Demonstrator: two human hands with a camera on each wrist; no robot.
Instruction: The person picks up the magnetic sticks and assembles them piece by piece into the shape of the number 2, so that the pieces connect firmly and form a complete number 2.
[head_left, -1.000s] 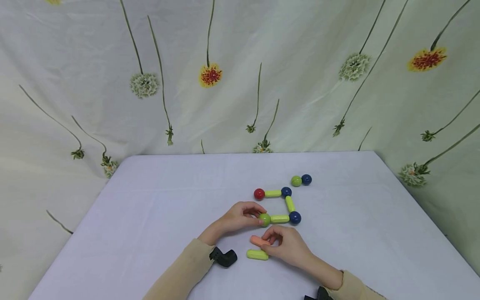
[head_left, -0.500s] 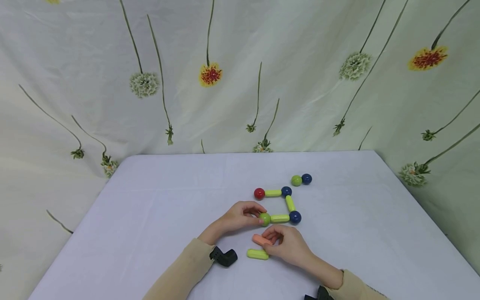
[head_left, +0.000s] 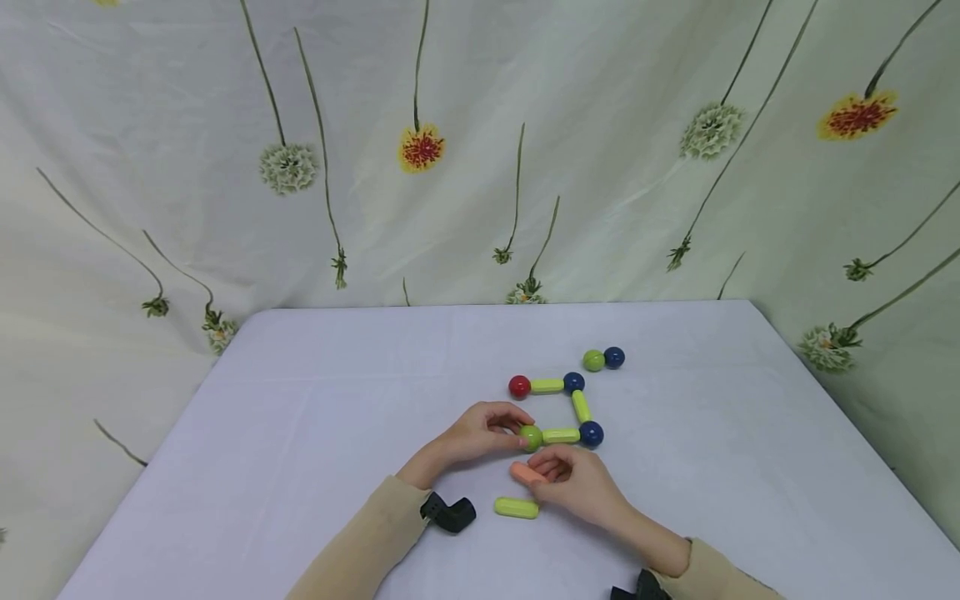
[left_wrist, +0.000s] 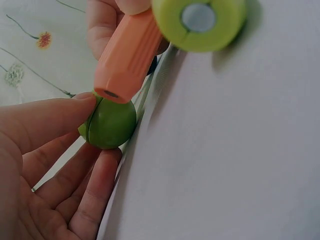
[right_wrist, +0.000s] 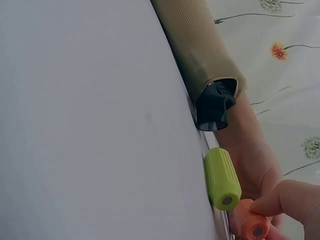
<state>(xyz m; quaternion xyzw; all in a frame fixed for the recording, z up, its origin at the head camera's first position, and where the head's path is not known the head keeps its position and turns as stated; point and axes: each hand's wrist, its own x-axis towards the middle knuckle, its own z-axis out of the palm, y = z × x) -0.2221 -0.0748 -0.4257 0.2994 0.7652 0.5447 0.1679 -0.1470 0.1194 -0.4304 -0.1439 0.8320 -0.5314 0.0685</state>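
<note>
My left hand [head_left: 480,432] holds a green ball [head_left: 532,437] between thumb and fingers; the left wrist view shows the same green ball [left_wrist: 114,125] close up. That ball ends a chain of magnetic rods and balls laid in an open square. Just in front of it, my right hand [head_left: 581,483] pinches an orange magnetic rod [head_left: 527,473], whose round metal end shows in the right wrist view. In the head view a small gap separates the orange rod from the green ball. Nearer lies a loose yellow-green magnetic rod [head_left: 516,507], touched by neither hand.
The chain runs through a near blue ball [head_left: 591,433], a far blue ball [head_left: 573,382] and yellow-green rods to a red ball [head_left: 519,387]. Behind it, a second green ball [head_left: 593,360] touches another blue ball [head_left: 614,358]. All lie on a white-covered table [head_left: 360,375].
My right hand has carried the orange rod slightly away from me and to the right, off the loose yellow-green rod. The left hand stays in place on the green ball.
</note>
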